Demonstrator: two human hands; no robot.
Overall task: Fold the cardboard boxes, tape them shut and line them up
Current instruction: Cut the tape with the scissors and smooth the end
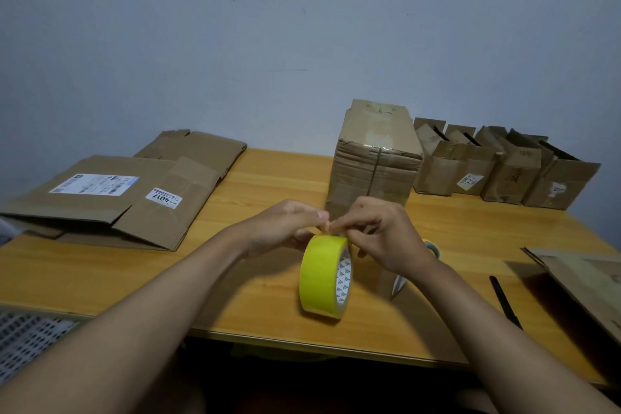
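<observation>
Far to the left of the yellow tape roll [324, 276], 2 flattened cardboard boxes [111, 202] lay on the table [268, 178], the nearer one showing a white shipping label and a small sticker, the other [198, 148] behind it by the wall. My left hand [282, 225] came in just left of the roll, its fingers [321, 216] curled and pinching at the roll's top edge. The roll stood on edge at the table's near side, its patterned core facing right. My right hand [383, 235] met the left one just above the roll, fingers bent and pinching at the same spot; whether a free tape end was between them I could not tell. Directly behind the roll stood a taped, closed box [376, 165], touching the table. To the right of the roll, partly hidden by my right wrist, a second tape roll [435, 249] peeked out. Farther right and back, 4 folded boxes [504, 168] stood in a row along the wall, flaps up. Near the right edge lay a dark pen-like tool [504, 302] and another cardboard piece [581, 279].
</observation>
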